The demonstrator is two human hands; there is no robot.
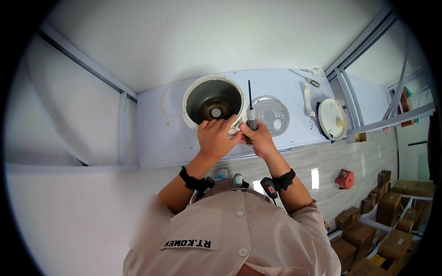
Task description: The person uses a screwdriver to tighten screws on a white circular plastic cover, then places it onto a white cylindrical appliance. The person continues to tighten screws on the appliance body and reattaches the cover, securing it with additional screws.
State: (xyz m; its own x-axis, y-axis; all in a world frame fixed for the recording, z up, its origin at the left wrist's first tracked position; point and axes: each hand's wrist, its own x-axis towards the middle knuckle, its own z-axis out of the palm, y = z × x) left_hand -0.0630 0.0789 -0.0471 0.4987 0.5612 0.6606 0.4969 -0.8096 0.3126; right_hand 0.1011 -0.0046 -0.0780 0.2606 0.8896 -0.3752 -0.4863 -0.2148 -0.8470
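A round white rice cooker body (188, 99) stands without a lid on the table, its inside grey with a brownish bottom and a pale disc at the centre. My left hand (215, 136) is closed on its near right rim, by a white plastic part (236, 125) that sticks out there. My right hand (260, 140) grips a screwdriver (251, 115) by its grey handle, the dark shaft pointing away from me. The right thumb touches or nearly touches that white part. A perforated silver metal disc (270, 110) lies just right of the screwdriver.
Farther right on the table are a white curved handle (307, 99), a round white lid (330, 117), a second screwdriver (311, 81) and a few tiny parts. A pale ring (164, 102) lies left of the cooker. A red stool (344, 179) and cardboard boxes (357, 239) stand on the floor.
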